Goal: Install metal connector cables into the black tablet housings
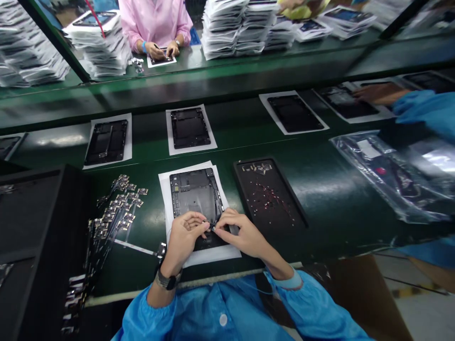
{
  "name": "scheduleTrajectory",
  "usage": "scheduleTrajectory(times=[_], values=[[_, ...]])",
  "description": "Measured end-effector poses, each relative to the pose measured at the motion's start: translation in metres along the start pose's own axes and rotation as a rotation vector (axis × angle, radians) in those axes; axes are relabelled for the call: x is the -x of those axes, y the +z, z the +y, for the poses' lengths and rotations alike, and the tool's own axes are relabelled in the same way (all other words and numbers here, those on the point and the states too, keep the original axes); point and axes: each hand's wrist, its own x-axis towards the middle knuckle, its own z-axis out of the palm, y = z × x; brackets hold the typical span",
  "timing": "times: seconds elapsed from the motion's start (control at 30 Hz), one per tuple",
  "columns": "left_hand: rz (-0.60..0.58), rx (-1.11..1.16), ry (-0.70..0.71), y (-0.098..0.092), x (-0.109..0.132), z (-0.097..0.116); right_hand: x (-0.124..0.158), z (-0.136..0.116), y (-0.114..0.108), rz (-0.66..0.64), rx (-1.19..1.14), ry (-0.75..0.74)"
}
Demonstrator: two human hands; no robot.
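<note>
A black tablet back housing (192, 196) lies on white paper sheets (195, 259) in front of me. Over its lower part, my left hand (186, 234) and my right hand (245, 233) meet with pinched fingertips. Between them sits a small dark part (211, 227) with a shiny end, too small to name exactly; it appears joined to a dark strip running up the housing's right side. Fingers cover much of the part. Small circuit boards with flex cables (119, 208) are heaped to the left. On the right, a black tray (239, 180) holds thin red-wired pieces (270, 199) and small metallic bits.
More tablet housings on paper (190, 128) line the green bench (320, 184) behind. A black box (71, 213) stands left; a clear plastic bag (387, 175) lies right. A co-worker's blue sleeve (423, 111) reaches in. Across the bench, a pink-clad person (156, 23) works beside paper stacks (223, 31).
</note>
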Motion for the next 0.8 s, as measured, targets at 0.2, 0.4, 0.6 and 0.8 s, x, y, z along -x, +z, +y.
scheduleTrajectory(times=[0.2,0.4,0.6,0.8], values=[[-0.034,-0.022,-0.02,-0.002,-0.0004,-0.0011,-0.0018,-0.0034,-0.0042,-0.054,-0.012,0.006],[-0.022,-0.054,-0.027,-0.0022,0.0006,0.0006,-0.0027,-0.003,-0.0076,-0.102,-0.013,0.023],[-0.031,-0.031,-0.057,-0.0016,0.0012,0.0034,-0.0024,-0.0009,-0.0081,-0.107,-0.037,0.041],[-0.026,-0.028,-0.076,-0.0022,0.0001,0.0009,-0.0019,0.0015,-0.0046,-0.07,-0.048,0.052]])
